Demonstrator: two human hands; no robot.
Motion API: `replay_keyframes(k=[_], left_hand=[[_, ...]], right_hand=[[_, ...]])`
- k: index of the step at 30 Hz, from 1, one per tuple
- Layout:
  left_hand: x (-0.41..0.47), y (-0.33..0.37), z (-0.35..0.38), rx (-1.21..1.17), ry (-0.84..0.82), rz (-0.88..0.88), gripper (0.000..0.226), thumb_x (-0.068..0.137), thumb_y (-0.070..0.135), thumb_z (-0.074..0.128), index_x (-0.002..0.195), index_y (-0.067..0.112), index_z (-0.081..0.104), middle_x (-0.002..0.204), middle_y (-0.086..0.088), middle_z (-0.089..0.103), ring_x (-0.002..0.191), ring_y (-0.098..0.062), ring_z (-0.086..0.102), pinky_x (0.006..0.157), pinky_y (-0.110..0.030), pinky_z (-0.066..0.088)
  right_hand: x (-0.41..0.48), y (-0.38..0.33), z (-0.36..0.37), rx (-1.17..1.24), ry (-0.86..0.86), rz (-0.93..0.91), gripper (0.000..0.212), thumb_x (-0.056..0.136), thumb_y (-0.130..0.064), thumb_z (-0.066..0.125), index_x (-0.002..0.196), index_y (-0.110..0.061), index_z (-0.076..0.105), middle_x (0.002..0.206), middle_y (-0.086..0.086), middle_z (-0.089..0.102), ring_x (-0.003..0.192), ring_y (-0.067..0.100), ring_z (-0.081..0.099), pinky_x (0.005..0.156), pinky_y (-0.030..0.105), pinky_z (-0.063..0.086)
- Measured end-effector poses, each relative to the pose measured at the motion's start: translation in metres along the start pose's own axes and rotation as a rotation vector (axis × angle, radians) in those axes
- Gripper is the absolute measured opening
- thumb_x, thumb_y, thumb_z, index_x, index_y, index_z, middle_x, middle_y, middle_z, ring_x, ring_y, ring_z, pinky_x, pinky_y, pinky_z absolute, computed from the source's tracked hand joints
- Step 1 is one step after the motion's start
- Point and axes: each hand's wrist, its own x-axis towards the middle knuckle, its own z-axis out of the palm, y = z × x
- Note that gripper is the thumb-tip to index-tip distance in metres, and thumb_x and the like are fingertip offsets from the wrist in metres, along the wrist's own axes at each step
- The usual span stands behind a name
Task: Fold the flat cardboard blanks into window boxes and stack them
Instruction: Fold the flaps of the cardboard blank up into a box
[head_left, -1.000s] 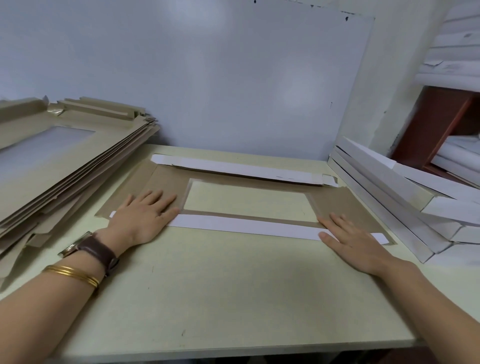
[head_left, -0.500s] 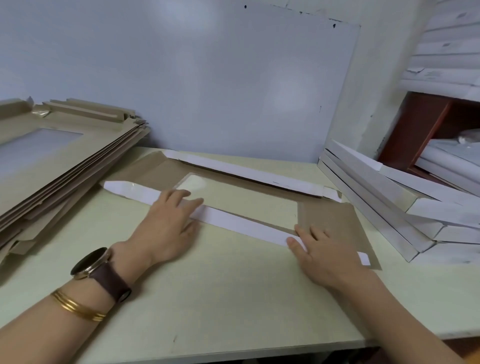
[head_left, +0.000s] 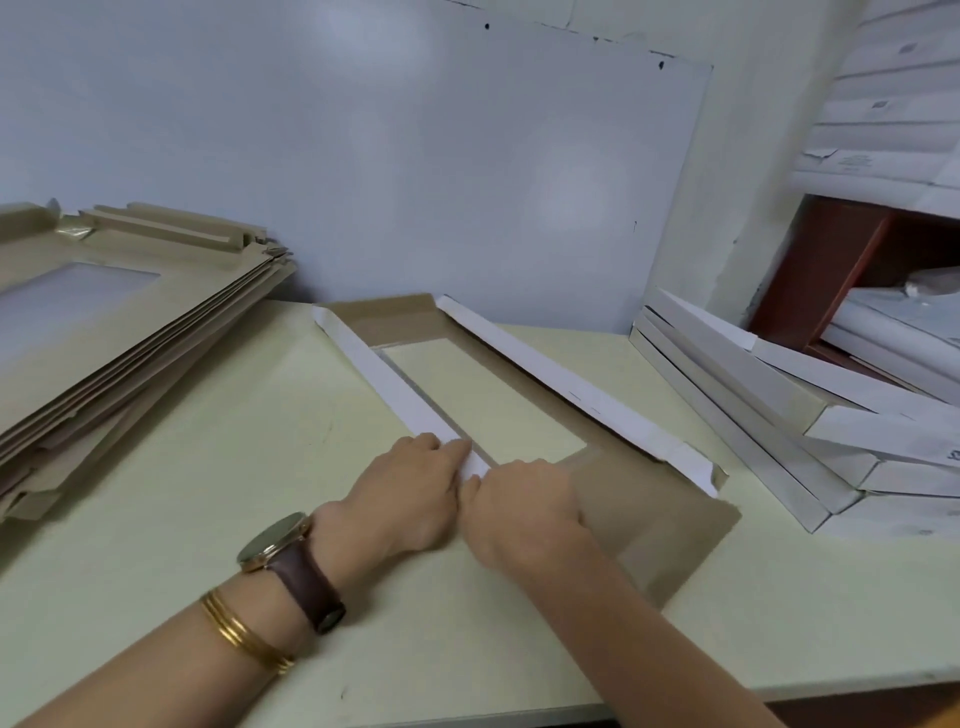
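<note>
A flat brown cardboard blank (head_left: 649, 519) with a clear window (head_left: 483, 405) lies slanted on the pale table (head_left: 234, 467). Its two long white flaps are folded up: the left flap (head_left: 384, 379) and the right flap (head_left: 561, 395). My left hand (head_left: 410, 493) and my right hand (head_left: 524, 514) sit side by side, almost touching, and press down on the near end of the left flap. The flap's last stretch is hidden under my right hand. A stack of flat brown blanks (head_left: 104, 338) lies at the left.
Folded white boxes (head_left: 779, 415) lean in a pile at the right table edge. Behind them stands a red-brown shelf (head_left: 831, 270) holding more white boxes. A white board (head_left: 415, 156) backs the table. The table's front edge runs along the lower right.
The blank has swung round so its long side now points away from me. My hands, first far apart on the near flap, have slid together at its near end.
</note>
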Motion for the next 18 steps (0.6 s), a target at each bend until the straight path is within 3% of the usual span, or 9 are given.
replay_keyframes(k=[2, 5, 9, 12, 14, 15, 16, 18], left_hand=[[0.003, 0.002, -0.001, -0.053, 0.014, -0.043, 0.051, 0.099, 0.037, 0.030, 0.149, 0.028, 0.027, 0.132, -0.009, 0.046, 0.123, -0.028, 0.043, 0.101, -0.039, 0.039], [-0.001, -0.002, -0.002, -0.118, 0.062, -0.098, 0.045, 0.102, 0.036, 0.024, 0.147, 0.034, 0.033, 0.131, -0.007, 0.047, 0.124, -0.026, 0.042, 0.102, -0.039, 0.038], [-0.009, -0.005, -0.002, -0.067, 0.119, -0.103, 0.035, 0.100, 0.043, 0.022, 0.113, 0.033, 0.053, 0.101, -0.001, 0.051, 0.111, -0.024, 0.046, 0.090, -0.037, 0.039], [-0.011, -0.007, -0.004, -0.068, 0.150, -0.122, 0.039, 0.098, 0.051, 0.024, 0.118, 0.033, 0.053, 0.110, 0.001, 0.055, 0.113, -0.021, 0.045, 0.093, -0.034, 0.037], [-0.011, -0.007, -0.003, -0.019, 0.152, -0.123, 0.046, 0.095, 0.058, 0.024, 0.121, 0.031, 0.050, 0.113, 0.001, 0.054, 0.113, -0.020, 0.044, 0.092, -0.032, 0.036], [-0.011, -0.007, -0.001, 0.008, 0.145, -0.125, 0.050, 0.092, 0.062, 0.023, 0.123, 0.031, 0.048, 0.115, 0.002, 0.052, 0.113, -0.021, 0.043, 0.092, -0.032, 0.036], [-0.011, -0.006, 0.001, 0.028, 0.139, -0.127, 0.054, 0.089, 0.066, 0.023, 0.125, 0.031, 0.045, 0.118, 0.001, 0.049, 0.114, -0.021, 0.042, 0.093, -0.032, 0.036], [-0.009, -0.004, 0.004, 0.039, 0.142, -0.140, 0.056, 0.087, 0.070, 0.026, 0.126, 0.034, 0.042, 0.121, 0.001, 0.045, 0.116, -0.021, 0.041, 0.096, -0.034, 0.036]], right_hand=[[0.002, 0.000, -0.006, 0.001, 0.016, -0.053, 0.035, 0.096, -0.015, 0.035, 0.124, -0.018, 0.055, 0.117, 0.007, 0.061, 0.104, 0.032, 0.059, 0.085, 0.041, 0.051], [0.001, 0.004, -0.010, 0.040, 0.080, -0.107, 0.039, 0.099, -0.015, 0.031, 0.135, -0.018, 0.046, 0.122, 0.007, 0.058, 0.108, 0.030, 0.056, 0.076, 0.032, 0.035], [-0.002, 0.003, -0.011, 0.078, 0.135, -0.179, 0.050, 0.099, -0.014, 0.025, 0.149, -0.014, 0.024, 0.125, 0.011, 0.056, 0.110, 0.032, 0.053, 0.073, 0.034, 0.029], [-0.003, 0.006, -0.008, 0.154, 0.162, -0.191, 0.045, 0.099, -0.017, 0.021, 0.143, -0.012, 0.032, 0.117, 0.011, 0.059, 0.099, 0.030, 0.054, 0.057, 0.029, 0.021], [-0.007, 0.012, -0.009, 0.205, 0.156, -0.157, 0.041, 0.101, -0.026, 0.020, 0.127, -0.014, 0.050, 0.108, 0.011, 0.062, 0.085, 0.028, 0.047, 0.055, 0.030, 0.019], [-0.008, 0.017, -0.010, 0.242, 0.148, -0.131, 0.040, 0.101, -0.031, 0.021, 0.108, -0.016, 0.057, 0.100, 0.010, 0.062, 0.081, 0.027, 0.044, 0.059, 0.031, 0.024], [-0.008, 0.024, -0.011, 0.288, 0.135, -0.102, 0.038, 0.100, -0.035, 0.023, 0.088, -0.018, 0.054, 0.091, 0.009, 0.059, 0.079, 0.027, 0.042, 0.064, 0.032, 0.027], [-0.003, 0.041, -0.010, 0.387, 0.101, -0.094, 0.037, 0.096, -0.038, 0.028, 0.066, -0.021, 0.042, 0.077, 0.002, 0.048, 0.077, 0.027, 0.043, 0.065, 0.034, 0.030]])
